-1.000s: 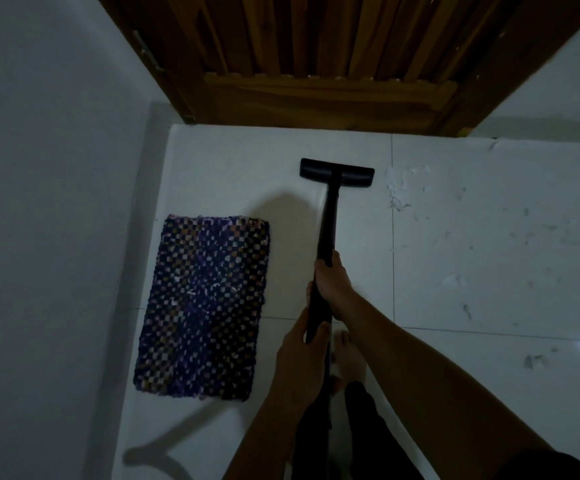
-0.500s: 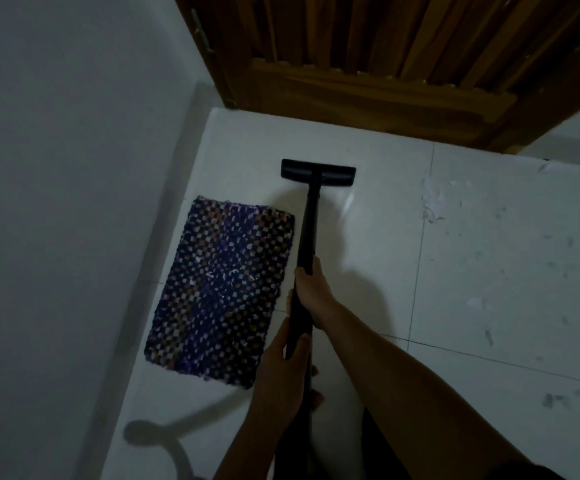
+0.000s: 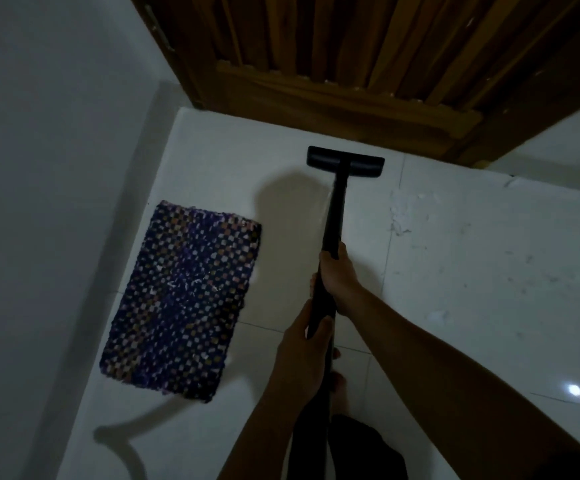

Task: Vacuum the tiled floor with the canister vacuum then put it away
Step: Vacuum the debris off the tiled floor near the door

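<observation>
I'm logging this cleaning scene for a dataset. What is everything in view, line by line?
black T-shaped vacuum floor nozzle: one, black, on the tile near the door
black vacuum wand: one, black, from the nozzle back to the hands
purple checkered woven mat: one, purple with pale flecks, on the floor left of the wand
white scraps: several, white, strewn right of the wand
white tiled floor: one, white, underfoot
brown slatted wooden door: one, brown, top
grey wall: one, grey, left
bare foot: one, partly hidden behind the wand
left hand: one, grips the wand nearer the body
right hand: one, grips the wand further along
</observation>
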`<state>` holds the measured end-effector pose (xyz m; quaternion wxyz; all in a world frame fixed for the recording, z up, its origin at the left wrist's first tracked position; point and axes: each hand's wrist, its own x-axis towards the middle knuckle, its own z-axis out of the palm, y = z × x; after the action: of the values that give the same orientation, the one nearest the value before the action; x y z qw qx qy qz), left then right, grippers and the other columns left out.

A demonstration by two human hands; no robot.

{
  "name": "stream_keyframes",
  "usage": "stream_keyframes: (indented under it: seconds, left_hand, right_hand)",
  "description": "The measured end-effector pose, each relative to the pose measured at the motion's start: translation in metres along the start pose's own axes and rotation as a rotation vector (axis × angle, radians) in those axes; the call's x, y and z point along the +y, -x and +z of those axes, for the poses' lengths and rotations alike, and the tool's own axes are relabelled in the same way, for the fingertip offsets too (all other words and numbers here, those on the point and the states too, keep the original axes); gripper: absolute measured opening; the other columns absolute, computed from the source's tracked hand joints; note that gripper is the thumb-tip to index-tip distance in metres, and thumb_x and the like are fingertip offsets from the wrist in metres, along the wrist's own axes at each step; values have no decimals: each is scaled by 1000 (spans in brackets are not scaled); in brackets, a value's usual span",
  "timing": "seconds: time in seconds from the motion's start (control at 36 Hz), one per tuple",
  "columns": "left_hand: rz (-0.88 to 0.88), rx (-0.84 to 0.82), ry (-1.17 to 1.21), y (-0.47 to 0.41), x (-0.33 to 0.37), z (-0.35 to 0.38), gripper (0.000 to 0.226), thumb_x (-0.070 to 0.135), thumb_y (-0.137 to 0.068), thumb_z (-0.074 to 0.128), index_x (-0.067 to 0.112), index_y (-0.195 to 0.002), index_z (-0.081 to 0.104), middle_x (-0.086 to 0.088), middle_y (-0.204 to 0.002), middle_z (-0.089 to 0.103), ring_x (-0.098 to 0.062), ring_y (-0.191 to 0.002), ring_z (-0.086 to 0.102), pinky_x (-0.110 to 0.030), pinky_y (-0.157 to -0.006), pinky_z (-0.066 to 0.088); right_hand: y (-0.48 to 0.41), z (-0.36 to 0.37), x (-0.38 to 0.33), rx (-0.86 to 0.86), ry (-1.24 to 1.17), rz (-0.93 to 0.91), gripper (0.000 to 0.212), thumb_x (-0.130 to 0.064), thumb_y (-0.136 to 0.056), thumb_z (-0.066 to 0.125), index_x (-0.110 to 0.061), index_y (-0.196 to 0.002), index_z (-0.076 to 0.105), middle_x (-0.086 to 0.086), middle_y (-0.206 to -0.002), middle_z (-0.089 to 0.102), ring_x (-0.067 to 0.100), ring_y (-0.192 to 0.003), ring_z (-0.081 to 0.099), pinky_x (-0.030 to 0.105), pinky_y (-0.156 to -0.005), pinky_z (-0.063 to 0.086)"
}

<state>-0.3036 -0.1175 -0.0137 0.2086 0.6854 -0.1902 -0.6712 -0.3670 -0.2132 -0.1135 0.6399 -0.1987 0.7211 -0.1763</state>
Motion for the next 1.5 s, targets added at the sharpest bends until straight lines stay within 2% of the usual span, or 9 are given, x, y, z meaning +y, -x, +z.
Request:
stream_keyframes:
  seconds: [0.14, 0.47, 0.64, 0.78, 0.94, 1.03, 1.14, 1.31, 1.5]
  left_hand:
    - [0, -39, -31, 11, 2, 21, 48, 25, -97, 45, 32, -143, 31, -5, -76, 60, -9, -58, 58, -15, -37, 43]
    - [75, -111, -123, 5, 5, 64, 46, 21, -99, 42, 28, -143, 31, -4, -83, 57, -10, -61, 56, -11, -36, 41]
    - [115, -124, -188, 6, -1, 81, 44, 21, -99, 41, 28, -142, 34, -4, -85, 60, -10, -61, 58, -11, -37, 42]
    - [125, -139, -202, 11, -12, 87, 45, 21, -99, 41, 24, -144, 35, -11, -99, 61, -12, -64, 59, -10, -39, 42]
    - [109, -128, -139, 17, -22, 73, 42, 18, -98, 43, 24, -140, 39, -10, -82, 60, -15, -63, 58, -14, -36, 43]
    - [104, -123, -104, 12, -27, 57, 43, 18, -98, 44, 25, -140, 39, -11, -80, 58, -15, -54, 55, -19, -35, 43]
    - [115, -92, -95, 1, -33, 40, 40, 20, -98, 45, 23, -138, 43, -8, -72, 57, -11, -42, 53, -27, -46, 44]
    - [91, -92, -32, -5, -36, 27, 42, 20, -99, 44, 22, -140, 41, -7, -72, 56, -13, -45, 53, -28, -48, 44]
    - [78, -99, -1, -4, -42, 30, 42, 21, -98, 44, 21, -141, 41, -8, -77, 55, -17, -53, 55, -27, -46, 45]
  right_hand:
    - [6, -29, 3, 50, -48, -25, 51, -21, -100, 35, -34, -148, 25, 8, -60, 51, 18, -42, 48, 24, -40, 43]
    - [-1, -76, 7, 96, -117, -54, 50, -20, -99, 36, -33, -147, 27, 9, -63, 52, 19, -43, 50, 26, -42, 46]
    - [2, -97, 12, 112, -166, -63, 49, -20, -100, 37, -31, -147, 28, 8, -59, 50, 17, -40, 47, 23, -37, 43]
    - [8, -105, 22, 119, -162, -54, 51, -20, -101, 37, -32, -149, 24, 8, -62, 50, 16, -40, 47, 20, -34, 42]
    - [14, -89, 32, 91, -163, -64, 55, -19, -101, 36, -32, -151, 19, 8, -64, 50, 16, -42, 47, 18, -33, 40]
    - [13, -71, 31, 65, -139, -78, 57, -21, -101, 37, -33, -152, 15, 8, -69, 52, 17, -42, 48, 18, -33, 41]
    - [11, -51, 28, 33, -122, -84, 57, -21, -101, 38, -34, -152, 15, 8, -72, 52, 17, -44, 48, 20, -34, 43]
    - [9, -36, 27, 55, -65, -84, 56, -21, -102, 37, -31, -153, 16, 8, -74, 51, 16, -44, 47, 13, -29, 36]
    - [9, -38, 34, 77, -52, -69, 56, -20, -101, 36, -31, -152, 18, 9, -74, 51, 16, -42, 46, 14, -30, 37]
